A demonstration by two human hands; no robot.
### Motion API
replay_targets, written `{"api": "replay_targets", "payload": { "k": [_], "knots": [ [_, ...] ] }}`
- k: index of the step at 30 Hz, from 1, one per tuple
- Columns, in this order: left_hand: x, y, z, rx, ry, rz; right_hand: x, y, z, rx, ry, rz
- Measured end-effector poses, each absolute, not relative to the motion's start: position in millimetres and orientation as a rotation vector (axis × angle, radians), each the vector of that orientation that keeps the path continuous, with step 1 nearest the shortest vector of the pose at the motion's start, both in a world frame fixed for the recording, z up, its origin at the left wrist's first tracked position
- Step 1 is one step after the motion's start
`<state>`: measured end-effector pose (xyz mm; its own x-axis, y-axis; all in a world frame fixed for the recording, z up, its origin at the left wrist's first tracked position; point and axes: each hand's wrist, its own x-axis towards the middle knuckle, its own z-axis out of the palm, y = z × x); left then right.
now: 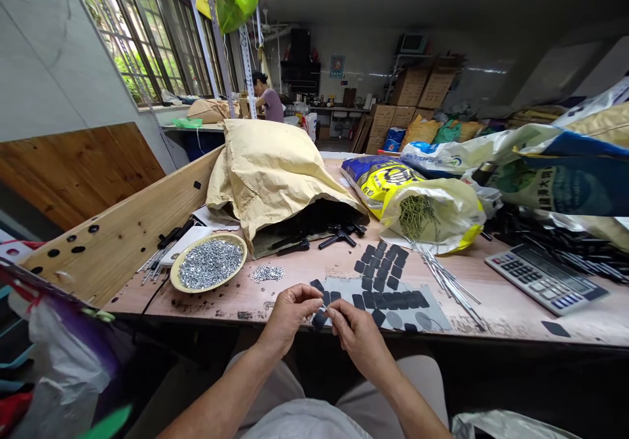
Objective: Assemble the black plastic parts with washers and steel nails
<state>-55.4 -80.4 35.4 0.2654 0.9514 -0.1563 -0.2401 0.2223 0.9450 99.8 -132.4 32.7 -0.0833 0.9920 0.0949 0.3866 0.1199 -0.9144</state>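
Note:
My left hand (291, 313) and my right hand (360, 331) come close together over the table's front edge, both with fingers pinched. Something small and pale shows between the fingertips, too small to name. Just behind them, several black rounded-square pads (393, 300) lie in rows on a grey sheet (437, 308). A further cluster of black pads (381, 265) rests on the tabletop beyond the sheet. Left of my hands are a loose pile of small metal rings (268, 273) and a yellow bowl (183, 286) filled with similar rings.
Black parts spill from a large paper sack (280, 170). A yellow bag (462, 219) holds thin rods, with metal rods (449, 282) lying before it. A calculator (545, 278) sits right. A wooden board (122, 249) edges the left side. Another person (272, 105) works in the background.

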Motion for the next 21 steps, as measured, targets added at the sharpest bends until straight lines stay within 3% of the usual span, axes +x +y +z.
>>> {"api": "replay_targets", "payload": {
  "k": [13,21],
  "knots": [
    [-56,-80,27,0.953,0.885,0.98,107,-131,39,-1.474,-1.947,0.452],
    [-57,-83,27,0.921,0.851,0.978,109,-129,49,-1.422,-1.804,0.817]
  ]
}}
